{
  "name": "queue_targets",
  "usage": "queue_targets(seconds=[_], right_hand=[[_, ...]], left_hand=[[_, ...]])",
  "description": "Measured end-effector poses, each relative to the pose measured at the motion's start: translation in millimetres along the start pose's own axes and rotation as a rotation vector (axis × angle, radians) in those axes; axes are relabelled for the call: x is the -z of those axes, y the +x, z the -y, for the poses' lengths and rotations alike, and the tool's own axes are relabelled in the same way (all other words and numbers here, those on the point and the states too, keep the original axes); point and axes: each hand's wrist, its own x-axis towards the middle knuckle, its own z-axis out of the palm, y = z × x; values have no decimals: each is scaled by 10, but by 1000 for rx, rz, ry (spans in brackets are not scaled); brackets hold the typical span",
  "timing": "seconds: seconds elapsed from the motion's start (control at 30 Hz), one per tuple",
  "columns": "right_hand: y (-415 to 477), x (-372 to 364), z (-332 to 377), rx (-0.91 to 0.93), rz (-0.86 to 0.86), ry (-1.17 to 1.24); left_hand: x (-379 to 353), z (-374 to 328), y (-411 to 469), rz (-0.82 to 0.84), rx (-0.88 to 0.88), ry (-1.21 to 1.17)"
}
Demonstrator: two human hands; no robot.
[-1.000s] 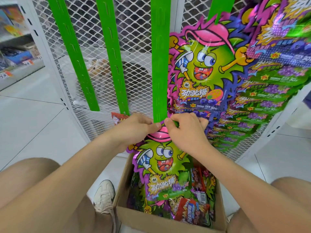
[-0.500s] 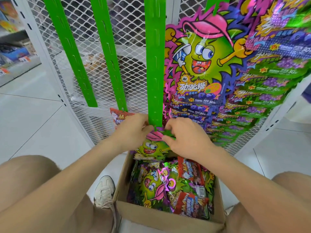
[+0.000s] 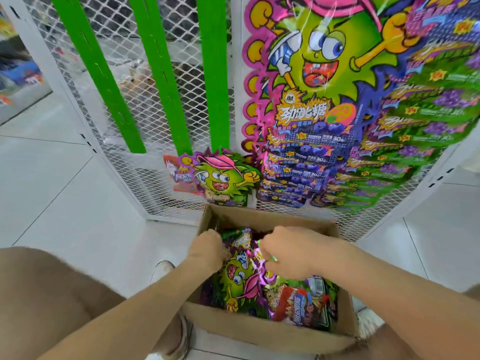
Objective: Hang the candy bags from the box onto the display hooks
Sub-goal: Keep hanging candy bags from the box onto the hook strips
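A cardboard box (image 3: 262, 331) on the floor holds several candy bags. A green-monster candy bag (image 3: 237, 279) lies on top, upside down. My left hand (image 3: 206, 252) rests on its left edge and my right hand (image 3: 288, 252) pinches its shiny right edge; both hands are inside the box. Another monster bag (image 3: 223, 178) hangs at the bottom end of the third green hook strip (image 3: 217, 74). Behind it shows a red bag (image 3: 179, 178).
Two more bare green strips (image 3: 98, 74) (image 3: 161, 74) lean on the white mesh rack (image 3: 145, 178). Overlapping rows of blue and purple candy bags (image 3: 363, 152) fill the rack's right side. My knees flank the box, a shoe (image 3: 168, 268) beside it.
Both hands have let go of the bag at the strip's bottom, which now hangs there, and dropped down into the box onto another bag. The view has moved closer and lower.
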Motion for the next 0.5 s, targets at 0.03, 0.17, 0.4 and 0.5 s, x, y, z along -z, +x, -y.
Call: queue_targets(seconds=[0.03,0.17,0.4,0.5], right_hand=[[25,-17,-25,-5,7,-28],[108,-1,-89,16,37,-52],[47,171,-115,5,24,-87],[8,257,-183,-38,-122,-78]], left_hand=[[-122,17,67,5,23,-23],[-404,31,259,-79,16,-16],[-68,84,417,-93,-32,-241],[463,170,341,76,-318,-330]])
